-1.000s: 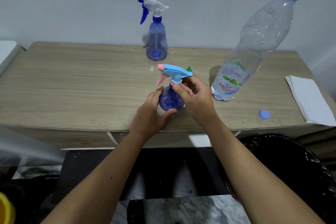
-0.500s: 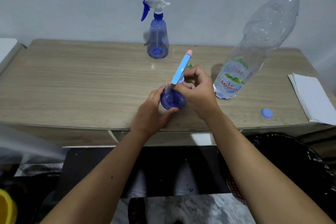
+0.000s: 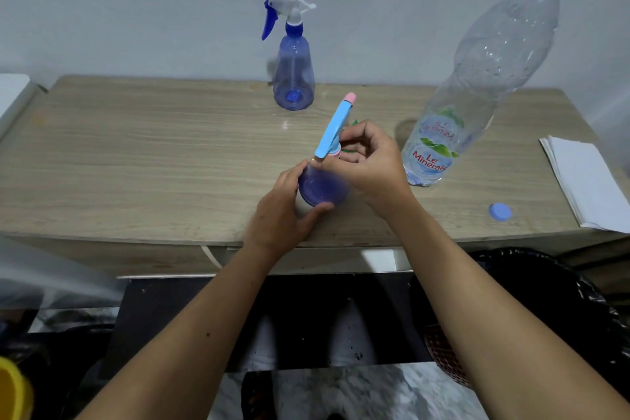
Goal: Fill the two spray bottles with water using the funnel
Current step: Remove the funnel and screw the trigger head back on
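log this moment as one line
step: unscrewing spray head | left hand: holds near spray bottle | right hand: grips its collar | far spray bottle: capped

Dim, cool, even light, soft shadows pooling left of the water bottle (image 3: 477,85) on the table (image 3: 136,153), wide-angle bending at the frame edges, lower left corner blurred.

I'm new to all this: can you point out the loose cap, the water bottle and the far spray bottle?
Cap (image 3: 499,211), head view, its top.
Water bottle (image 3: 431,155), head view, its label.
Far spray bottle (image 3: 294,75), head view, its body.
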Demonstrator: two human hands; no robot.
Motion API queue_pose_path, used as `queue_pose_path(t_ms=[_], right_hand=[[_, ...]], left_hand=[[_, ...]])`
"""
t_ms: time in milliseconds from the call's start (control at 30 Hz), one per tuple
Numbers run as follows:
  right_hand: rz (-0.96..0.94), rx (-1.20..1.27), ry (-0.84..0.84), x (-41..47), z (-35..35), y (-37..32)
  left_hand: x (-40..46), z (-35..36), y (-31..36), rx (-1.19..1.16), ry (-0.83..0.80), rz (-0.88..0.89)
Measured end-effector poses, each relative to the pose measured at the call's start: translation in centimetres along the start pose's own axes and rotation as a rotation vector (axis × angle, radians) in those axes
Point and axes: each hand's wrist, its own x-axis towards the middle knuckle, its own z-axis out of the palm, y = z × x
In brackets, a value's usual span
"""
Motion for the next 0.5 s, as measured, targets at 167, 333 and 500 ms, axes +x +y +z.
queue_pose_path(t_ms=[167,333,500], right_hand=[[0.016,0.023,-0.059,-0.2,-0.8,-0.4],[0.020,-0.016,-0.034,0.1,-0.7,-0.7],[-0.011,0.010,-0.066,-0.5,-1.2,-0.8]], left_hand=[[0.0,0.0,-0.1,0.000,0.004,0.017],[-0.1,0.0,0.1,0.001,0.005,0.007],[-0.1,-0.1,0.1,0.004,0.011,0.012]])
